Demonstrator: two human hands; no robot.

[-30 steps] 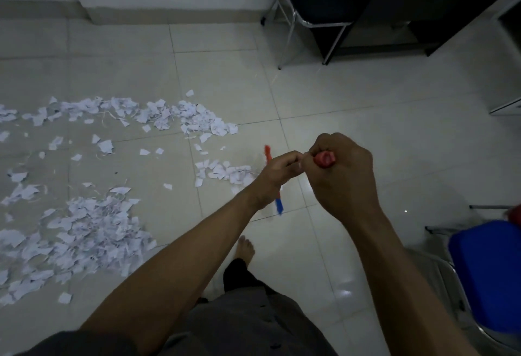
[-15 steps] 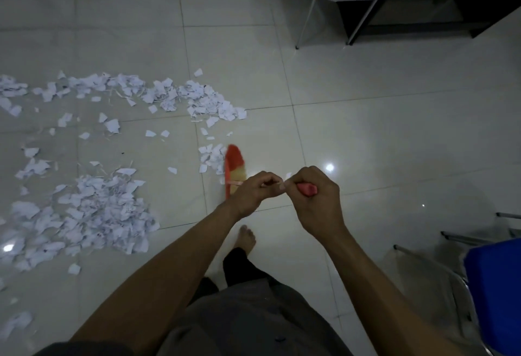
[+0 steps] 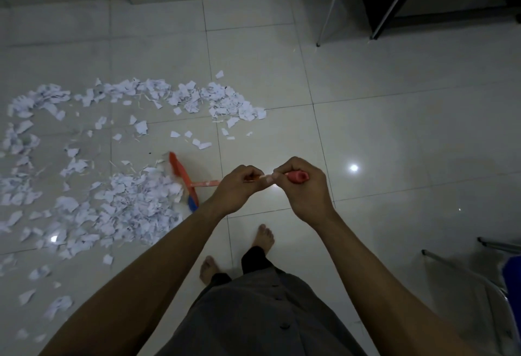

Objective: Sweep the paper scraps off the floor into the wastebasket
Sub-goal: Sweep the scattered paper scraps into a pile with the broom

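The left hand point(image 3: 237, 189) and the right hand point(image 3: 304, 192) both grip the red broom handle point(image 3: 205, 183), with the fingers point(image 3: 282, 176) curled tightly around it. The broom head point(image 3: 183, 178) stands on the floor point(image 3: 394, 144) to the left of the fingers, touching the big pile of paper scraps point(image 3: 135, 206).

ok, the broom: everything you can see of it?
The broom has a narrow orange-red head with a blue patch at its near end, plastic by the look, and a slim orange handle ending in a red cap. The head sits low, against the big pile of paper scraps. The left hand grips the handle lower down; the right hand grips the capped top.
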